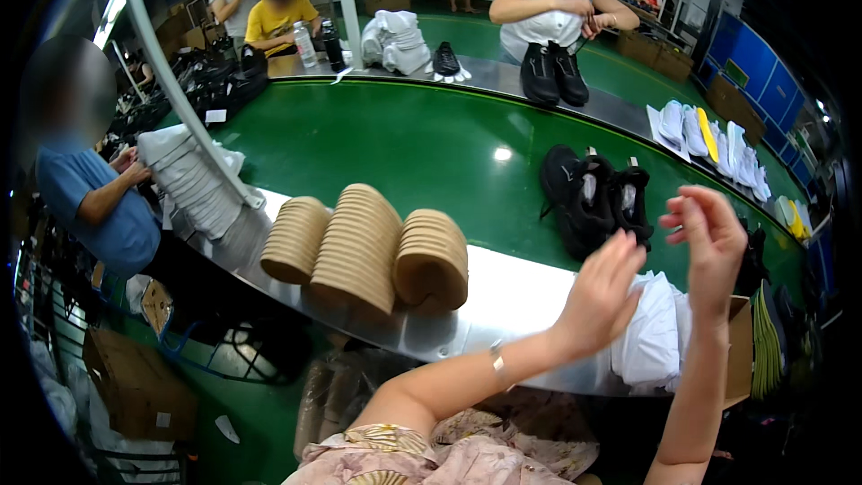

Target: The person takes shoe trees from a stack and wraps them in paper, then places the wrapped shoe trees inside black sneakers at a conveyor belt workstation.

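Observation:
My left hand [600,295] is raised over the metal ledge, fingers stretched out and slightly blurred, with nothing visible in it. To its right, my right hand [709,238] is held up, its fingers loosely bent and apart, with no object showing in them. Just beyond my hands, a pair of black shoes [567,193] stands on the green belt [386,139], pale stuffing visible inside their openings. Below and between my hands lies a pile of white paper sheets [648,332] on the ledge. Neither hand appears to touch the shoes or the paper.
Stacks of curved brown cardboard pieces [355,247] stand on the metal ledge [516,310] to my left. Across the belt, a person handles black shoes [554,72]. Insoles [709,139] lie at far right. A slanted metal post [184,90] rises left, near a person in blue.

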Demonstrator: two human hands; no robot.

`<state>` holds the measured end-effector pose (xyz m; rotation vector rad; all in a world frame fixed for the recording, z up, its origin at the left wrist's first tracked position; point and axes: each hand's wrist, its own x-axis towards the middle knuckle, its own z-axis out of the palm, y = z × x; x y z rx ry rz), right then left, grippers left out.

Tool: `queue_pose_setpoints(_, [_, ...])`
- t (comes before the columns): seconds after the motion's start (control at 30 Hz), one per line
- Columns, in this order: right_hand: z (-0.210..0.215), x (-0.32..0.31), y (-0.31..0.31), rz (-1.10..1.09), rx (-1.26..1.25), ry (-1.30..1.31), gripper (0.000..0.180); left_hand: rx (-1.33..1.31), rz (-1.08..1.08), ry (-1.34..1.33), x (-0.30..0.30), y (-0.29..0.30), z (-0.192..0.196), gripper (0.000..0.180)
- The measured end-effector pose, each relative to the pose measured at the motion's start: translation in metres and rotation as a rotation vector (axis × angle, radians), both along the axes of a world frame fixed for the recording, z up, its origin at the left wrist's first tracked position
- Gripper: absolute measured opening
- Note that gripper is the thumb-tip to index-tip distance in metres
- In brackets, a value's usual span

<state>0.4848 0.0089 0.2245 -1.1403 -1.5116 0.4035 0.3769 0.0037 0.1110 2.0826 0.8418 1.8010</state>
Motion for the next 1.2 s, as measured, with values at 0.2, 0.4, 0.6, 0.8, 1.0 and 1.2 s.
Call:
queue_pose_setpoints(0.2, [-0.063,-0.113,-0.027,0.263,0.254,-0.313,0.018,0.123,0.247,0.014,-0.150,-0.057,0.032,0.022])
queue_pose_setpoints(0.4, [-0.112,-0.188,0.001,0.059,0.460,-0.694,0.008,-0.198,0.215,0.446,-0.223,0.013,0.038,0.021])
queue_pose_setpoints(0.6, [-0.124,-0.204,0.008,-0.071,0.472,-0.903,0.008,-0.508,-0.052,0.618,-0.241,0.049,0.018,0.024])
queue_pose_setpoints(0.8, [-0.127,-0.210,0.005,-0.102,0.415,-0.978,0.011,-0.549,-0.093,0.530,-0.246,0.050,0.014,0.023])
queue_pose_setpoints(1.0, [-0.122,-0.200,-0.028,-0.068,0.518,-1.066,0.019,-0.523,-0.036,0.566,-0.244,0.045,0.014,0.020])
queue_pose_setpoints(1.2, [-0.084,-0.124,-0.075,-0.149,0.632,-0.891,0.028,-0.157,0.278,0.697,-0.230,0.019,0.027,0.027])
